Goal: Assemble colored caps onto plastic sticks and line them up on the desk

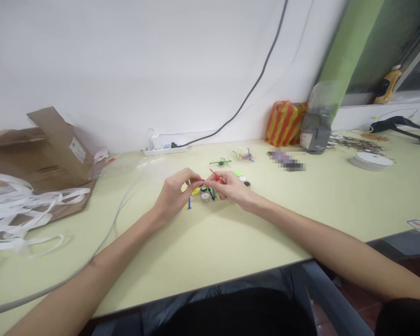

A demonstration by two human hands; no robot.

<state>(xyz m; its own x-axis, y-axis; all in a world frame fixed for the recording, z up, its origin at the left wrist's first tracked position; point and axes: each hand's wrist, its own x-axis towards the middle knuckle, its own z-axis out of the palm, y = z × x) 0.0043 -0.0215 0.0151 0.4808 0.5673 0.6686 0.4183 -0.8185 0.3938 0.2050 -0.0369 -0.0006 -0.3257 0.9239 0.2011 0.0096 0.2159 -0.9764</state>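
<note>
Setting: a pale green surface (231, 242) was seen from above, set against a white wall.
Right hand (231, 189): its fingers were closed on a thin red stick (215, 176), which was held tilted just above the surface, near its middle.
Left hand (177, 192): its fingers were pinched shut, with the tips brought against those of the right hand; what was pinched could not be made out.
Small parts (205, 196): coloured discs and a blue stick (189, 204) were scattered directly under both hands.
Far left: a cardboard box (45, 154) and loose white strips (17, 205) were placed.
Back edge: a power strip (164, 148) and a striped bag (285, 122) were set by the wall.
</note>
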